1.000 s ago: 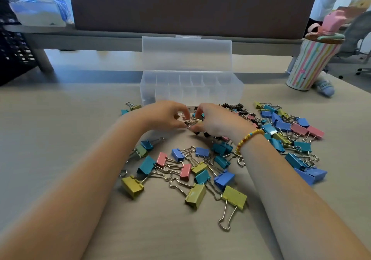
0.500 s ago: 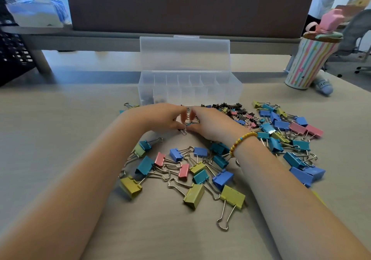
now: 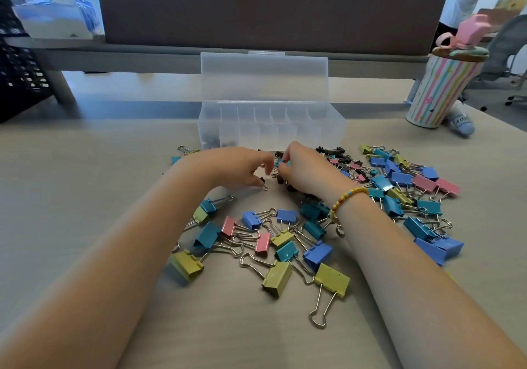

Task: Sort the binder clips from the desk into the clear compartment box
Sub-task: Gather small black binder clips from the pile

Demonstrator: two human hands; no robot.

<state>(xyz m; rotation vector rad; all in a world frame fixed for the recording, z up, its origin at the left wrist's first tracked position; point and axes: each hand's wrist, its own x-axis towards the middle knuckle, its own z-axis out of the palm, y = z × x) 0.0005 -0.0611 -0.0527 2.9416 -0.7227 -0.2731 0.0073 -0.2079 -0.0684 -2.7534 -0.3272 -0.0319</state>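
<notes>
My left hand (image 3: 242,166) is down on the tabletop (image 3: 85,197), fingers curled, thumb and fingertip pinching a tiny black clip (image 3: 263,183) by its wire loop. My right hand (image 3: 306,170) sits just beside it, fingers bunched over a cluster of small clips, a bit of teal showing at the fingertips — whether it truly grips one, I cannot tell. A beaded bracelet (image 3: 346,199) rings my right wrist. Just beyond both hands stands the clear compartment box (image 3: 272,129), lid upright and open, a few dark clips in its front left compartments. Nearer me, between my forearms, lie bigger binder clips (image 3: 285,243) in yellow, blue, teal and pink. More colourful ones (image 3: 405,186) pile up to the right, small black ones near the box's front right corner. Far right, a striped cup (image 3: 439,89).
</notes>
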